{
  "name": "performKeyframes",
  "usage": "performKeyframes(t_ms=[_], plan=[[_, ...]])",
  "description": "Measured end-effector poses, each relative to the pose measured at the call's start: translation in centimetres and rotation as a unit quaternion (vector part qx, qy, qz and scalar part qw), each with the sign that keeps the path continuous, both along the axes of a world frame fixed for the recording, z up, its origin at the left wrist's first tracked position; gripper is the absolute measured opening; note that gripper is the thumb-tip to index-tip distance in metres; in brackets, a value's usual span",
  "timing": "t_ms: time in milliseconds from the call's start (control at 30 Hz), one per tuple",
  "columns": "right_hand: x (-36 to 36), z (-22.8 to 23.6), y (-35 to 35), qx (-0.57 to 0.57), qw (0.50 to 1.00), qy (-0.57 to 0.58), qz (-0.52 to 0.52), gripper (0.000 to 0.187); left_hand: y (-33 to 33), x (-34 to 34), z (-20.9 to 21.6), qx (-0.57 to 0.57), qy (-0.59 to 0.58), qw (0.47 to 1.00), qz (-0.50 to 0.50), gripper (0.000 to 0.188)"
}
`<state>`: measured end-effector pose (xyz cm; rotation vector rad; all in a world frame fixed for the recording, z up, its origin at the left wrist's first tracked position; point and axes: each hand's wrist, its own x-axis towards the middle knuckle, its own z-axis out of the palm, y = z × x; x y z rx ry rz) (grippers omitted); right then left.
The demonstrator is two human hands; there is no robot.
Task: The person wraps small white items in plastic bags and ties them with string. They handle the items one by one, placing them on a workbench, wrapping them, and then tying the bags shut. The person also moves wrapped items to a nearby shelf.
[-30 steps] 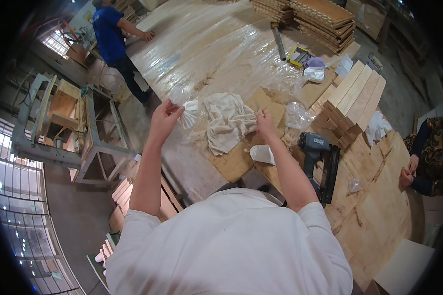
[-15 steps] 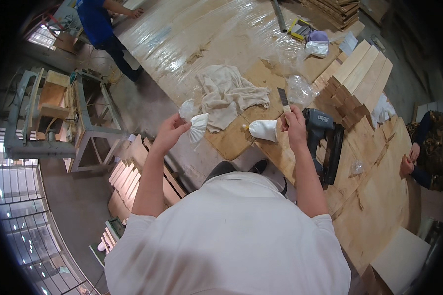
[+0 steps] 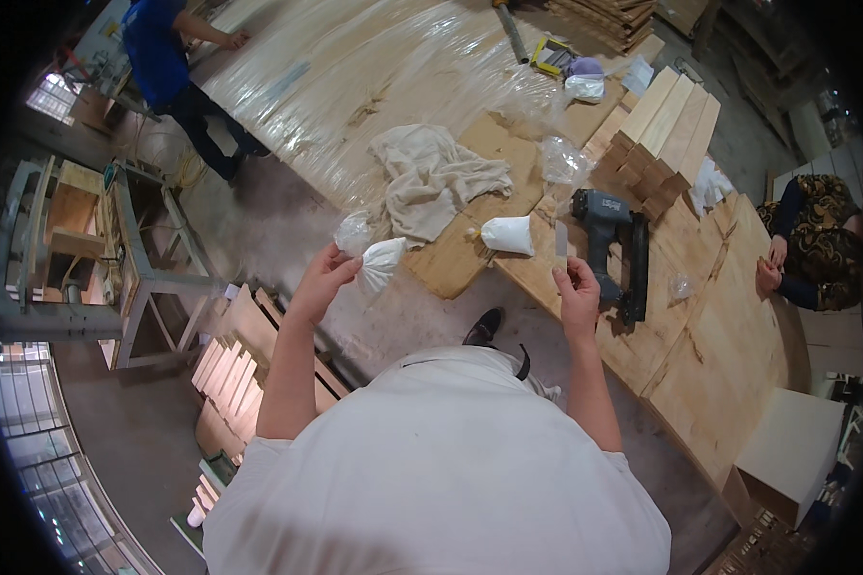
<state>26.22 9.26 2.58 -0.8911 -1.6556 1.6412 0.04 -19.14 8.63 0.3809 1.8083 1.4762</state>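
Note:
My left hand (image 3: 322, 287) pinches the neck of a small clear plastic bag of white powder (image 3: 382, 264), held in the air left of the bench corner. In my right hand (image 3: 579, 295), closed fingers grip a putty knife (image 3: 561, 241) with its flat blade pointing up and away. A stubby white packet (image 3: 508, 236) lies on the bench edge, left of the blade and apart from it. Just right of that hand rests a black nail gun (image 3: 609, 244). Beyond my left hand a crumpled off-white cloth (image 3: 433, 182) is spread over the brown board.
Stacked wood strips (image 3: 666, 125) stand on the bench (image 3: 710, 326) at right. Clear film covers the far table (image 3: 326, 105). A person in blue (image 3: 158, 57) stands far left; another person's hands (image 3: 770, 268) are at the right edge. Leaning boards (image 3: 235, 383) stand left of me.
My right hand has drawn nearer with the putty knife, away from the white packet and beside the nail gun. My left hand still holds the bag. The whole view has shifted somewhat.

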Motion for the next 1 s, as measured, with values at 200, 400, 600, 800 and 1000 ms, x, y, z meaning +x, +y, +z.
performKeyframes(t_ms=[200,400,600,800,1000], plan=[[0.0,0.6,-4.5,0.012,0.999,-0.021,0.022,0.018,-5.2,0.5,-2.6,0.124,-0.202,0.969,0.069,0.040],[-0.9,-0.5,-7.7,-0.015,0.995,-0.017,0.092,0.020,-7.2,1.8,-4.1,0.116,-0.140,0.981,0.069,0.039],[-6.7,0.9,-10.8,0.055,0.980,-0.047,0.187,0.017,-7.0,2.6,-3.0,-0.022,0.202,0.979,-0.014,0.026],[-8.5,1.1,-11.7,0.177,0.963,-0.040,0.198,0.021,-6.2,0.9,-1.6,-0.100,0.272,0.957,0.033,0.026],[-8.0,-0.1,-9.7,0.147,0.959,-0.078,0.228,0.022,-3.3,-1.3,-2.1,-0.071,0.326,0.942,0.032,0.028]])
